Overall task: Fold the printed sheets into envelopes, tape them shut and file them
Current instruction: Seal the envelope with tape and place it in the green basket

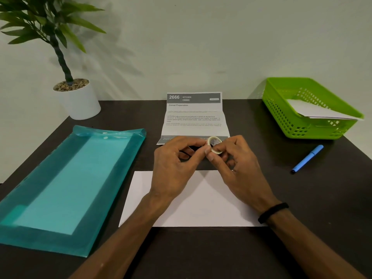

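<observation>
Both hands hold the tape roll (215, 145) at frame centre: right hand (239, 164) grips it, left hand (177, 164) pinches at its edge. The taping step, I think. Next, a strip must go onto the envelope (201, 206) below.

Dim, even light; soft plant (50, 37) shadow on wall (201, 37); wide-angle bowing at edges; print slightly blurred.

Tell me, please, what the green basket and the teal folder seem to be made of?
The green basket looks like rigid moulded plastic: uniform glossy colour and a regular lattice of holes in its walls. The teal folder seems to be thin, flexible, translucent plastic film: a lighter sheet shows through it, and its top flap curls with a shine.
</observation>
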`<state>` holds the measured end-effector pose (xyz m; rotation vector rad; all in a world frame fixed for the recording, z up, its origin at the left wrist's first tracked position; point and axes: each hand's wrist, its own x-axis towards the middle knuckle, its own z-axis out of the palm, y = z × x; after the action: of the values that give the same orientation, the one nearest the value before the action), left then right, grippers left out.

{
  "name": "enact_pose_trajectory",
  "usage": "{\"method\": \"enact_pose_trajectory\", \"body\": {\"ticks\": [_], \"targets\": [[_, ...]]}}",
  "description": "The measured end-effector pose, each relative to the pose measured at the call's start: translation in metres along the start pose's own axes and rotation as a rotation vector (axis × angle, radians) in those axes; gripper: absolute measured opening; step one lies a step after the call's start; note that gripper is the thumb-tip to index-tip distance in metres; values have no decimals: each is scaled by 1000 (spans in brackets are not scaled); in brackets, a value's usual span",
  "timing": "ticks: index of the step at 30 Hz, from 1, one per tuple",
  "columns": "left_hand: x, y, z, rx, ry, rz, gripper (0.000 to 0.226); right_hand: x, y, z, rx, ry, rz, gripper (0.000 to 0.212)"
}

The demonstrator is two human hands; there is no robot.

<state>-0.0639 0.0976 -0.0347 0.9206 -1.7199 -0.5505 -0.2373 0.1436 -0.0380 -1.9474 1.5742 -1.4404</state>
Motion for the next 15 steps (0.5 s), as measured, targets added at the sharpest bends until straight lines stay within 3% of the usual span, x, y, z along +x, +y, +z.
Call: {"method": "enact_pose_trajectory", "body": {"ticks": [6, 15], "targets": [[2, -1, -2, 11, 7, -24, 26, 0, 2, -1, -33, -21, -22, 15], [-3, -3, 0, 158, 7, 98, 26, -1, 6, -1, -117, -19, -52, 20]]}}
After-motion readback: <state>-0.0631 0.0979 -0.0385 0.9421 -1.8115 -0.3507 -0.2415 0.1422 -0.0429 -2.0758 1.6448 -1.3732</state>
